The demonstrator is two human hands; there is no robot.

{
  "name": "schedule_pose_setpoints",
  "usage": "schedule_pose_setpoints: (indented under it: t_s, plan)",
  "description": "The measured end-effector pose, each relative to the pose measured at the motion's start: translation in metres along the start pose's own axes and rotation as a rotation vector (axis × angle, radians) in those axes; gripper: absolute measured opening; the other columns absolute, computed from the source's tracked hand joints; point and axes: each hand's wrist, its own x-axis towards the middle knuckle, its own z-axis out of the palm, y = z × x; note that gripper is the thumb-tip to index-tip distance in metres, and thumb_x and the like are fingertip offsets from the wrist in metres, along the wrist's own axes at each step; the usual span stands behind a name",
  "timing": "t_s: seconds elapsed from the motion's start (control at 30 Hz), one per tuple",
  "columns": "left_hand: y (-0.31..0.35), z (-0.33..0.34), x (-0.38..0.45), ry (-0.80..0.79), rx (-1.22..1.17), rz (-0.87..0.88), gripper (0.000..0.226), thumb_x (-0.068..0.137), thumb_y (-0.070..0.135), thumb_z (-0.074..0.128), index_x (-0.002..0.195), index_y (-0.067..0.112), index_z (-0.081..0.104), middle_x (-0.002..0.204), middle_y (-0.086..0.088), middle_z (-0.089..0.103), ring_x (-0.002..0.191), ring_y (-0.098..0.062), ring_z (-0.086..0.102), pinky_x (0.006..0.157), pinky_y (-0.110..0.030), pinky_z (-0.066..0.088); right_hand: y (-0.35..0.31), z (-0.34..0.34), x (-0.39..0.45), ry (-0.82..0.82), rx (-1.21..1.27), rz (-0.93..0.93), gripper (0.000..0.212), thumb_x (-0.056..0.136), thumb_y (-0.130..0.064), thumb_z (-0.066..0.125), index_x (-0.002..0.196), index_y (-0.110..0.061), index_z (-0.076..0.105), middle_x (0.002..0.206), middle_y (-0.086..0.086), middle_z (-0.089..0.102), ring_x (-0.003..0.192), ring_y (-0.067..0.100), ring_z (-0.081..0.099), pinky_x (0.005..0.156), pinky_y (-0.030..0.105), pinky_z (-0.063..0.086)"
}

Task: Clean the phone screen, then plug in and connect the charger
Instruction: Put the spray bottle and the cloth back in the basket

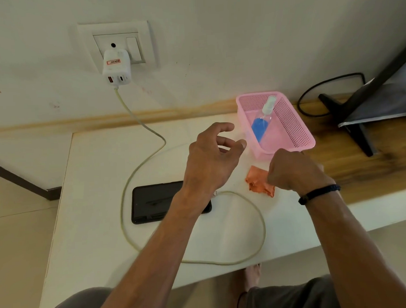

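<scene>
1. While the phone lies face-up on the table, cable looped beside it, the left hand hovers, grip released, nearing the basket's spray bottle.
2. Right of the phone, the right hand clenches over the orange cloth; whether it grasps it, I cannot tell.

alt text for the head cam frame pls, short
Over a white table, the left hand hovers open above a black phone while the right hand grips an orange cloth. A charger sits in the wall socket, its cable looping to the phone's end. A spray bottle lies in a pink basket.
</scene>
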Motion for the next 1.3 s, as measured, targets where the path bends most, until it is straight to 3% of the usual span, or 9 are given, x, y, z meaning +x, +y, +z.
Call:
schedule_pose_setpoints:
  t_s: [0.13, 0.33, 0.43, 0.57, 0.7, 0.87, 1.0, 1.13, 1.3]
  plan:
    - [0.0, -0.001, 0.0, -0.002, 0.017, 0.002, 0.038, 0.091, 0.04, 0.073, 0.128, 0.034, 0.063, 0.098, 0.015, 0.074, 0.081, 0.012, 0.063, 0.053, 0.002, 0.041, -0.002, 0.002, 0.002, -0.113, 0.043, -0.022, 0.021, 0.094, -0.015, 0.065, 0.112, -0.012, 0.056, 0.098, 0.006, 0.06, 0.096, 0.025, 0.063, 0.094, 0.041, 0.058]
    - [0.002, -0.004, 0.0, 0.006, 0.038, 0.005, 0.04, 0.091, 0.043, 0.072, 0.13, 0.036, 0.063, 0.101, 0.016, 0.074, 0.076, 0.005, 0.066, 0.056, -0.002, 0.041, -0.004, 0.002, 0.007, -0.064, 0.152, -0.053, 0.032, 0.091, -0.023, 0.074, 0.115, -0.009, 0.059, 0.096, 0.006, 0.062, 0.088, 0.022, 0.063, 0.075, 0.032, 0.054]
    - [0.001, -0.003, 0.0, 0.002, 0.043, 0.002, 0.04, 0.091, 0.043, 0.072, 0.129, 0.036, 0.063, 0.099, 0.016, 0.073, 0.076, 0.005, 0.067, 0.056, -0.003, 0.041, -0.005, -0.001, 0.011, 0.036, 0.317, -0.059, 0.038, 0.085, -0.039, 0.081, 0.102, -0.011, 0.063, 0.083, 0.004, 0.061, 0.075, 0.018, 0.061, 0.058, 0.026, 0.044]
    - [-0.001, -0.002, 0.001, -0.006, 0.044, 0.009, 0.04, 0.091, 0.043, 0.072, 0.129, 0.035, 0.063, 0.098, 0.015, 0.073, 0.077, 0.012, 0.066, 0.052, 0.002, 0.041, -0.008, -0.008, 0.011, 0.2, 0.535, -0.11, 0.039, 0.085, -0.052, 0.076, 0.077, -0.015, 0.07, 0.07, 0.004, 0.068, 0.063, 0.016, 0.063, 0.053, 0.023, 0.041]
    - [-0.002, -0.002, 0.001, -0.01, 0.037, 0.012, 0.039, 0.091, 0.043, 0.072, 0.128, 0.036, 0.063, 0.098, 0.014, 0.074, 0.081, 0.014, 0.064, 0.052, 0.001, 0.042, -0.001, -0.018, 0.005, 0.522, 0.844, -0.116, 0.051, 0.089, -0.051, 0.074, 0.067, -0.004, 0.07, 0.062, 0.009, 0.068, 0.06, 0.017, 0.066, 0.055, 0.025, 0.048]
    - [-0.003, 0.0, 0.003, -0.007, 0.004, -0.008, 0.035, 0.09, 0.041, 0.074, 0.123, 0.037, 0.065, 0.091, 0.015, 0.074, 0.076, 0.011, 0.065, 0.051, -0.001, 0.041, 0.015, -0.024, 0.009, 0.718, 1.023, 0.038, 0.061, 0.092, -0.052, 0.068, 0.071, 0.005, 0.066, 0.07, 0.02, 0.071, 0.067, 0.039, 0.067, 0.061, 0.047, 0.058]
    - [-0.005, 0.001, 0.003, -0.012, 0.001, -0.011, 0.035, 0.09, 0.042, 0.074, 0.123, 0.037, 0.065, 0.091, 0.016, 0.074, 0.076, 0.012, 0.064, 0.051, -0.002, 0.041, 0.022, -0.02, 0.017, 0.772, 1.061, 0.086, 0.055, 0.096, -0.05, 0.063, 0.068, -0.004, 0.069, 0.058, 0.001, 0.07, 0.056, 0.018, 0.071, 0.049, 0.033, 0.057]
    - [-0.005, 0.002, 0.002, -0.017, 0.005, -0.01, 0.035, 0.09, 0.042, 0.074, 0.124, 0.037, 0.065, 0.091, 0.016, 0.073, 0.075, 0.013, 0.065, 0.052, -0.001, 0.042, 0.016, -0.015, 0.029, 0.803, 1.057, 0.126, 0.057, 0.098, -0.05, 0.061, 0.071, 0.0, 0.07, 0.059, 0.0, 0.07, 0.051, 0.014, 0.068, 0.059, 0.039, 0.062]
    - [-0.004, 0.001, 0.002, -0.011, -0.004, -0.005, 0.036, 0.09, 0.041, 0.075, 0.124, 0.036, 0.065, 0.09, 0.017, 0.073, 0.073, 0.012, 0.065, 0.053, -0.002, 0.042, 0.012, -0.012, 0.042, 0.768, 1.13, 0.081, 0.056, 0.099, -0.047, 0.06, 0.073, 0.001, 0.072, 0.056, -0.01, 0.068, 0.043, 0.0, 0.061, 0.046, 0.021, 0.048]
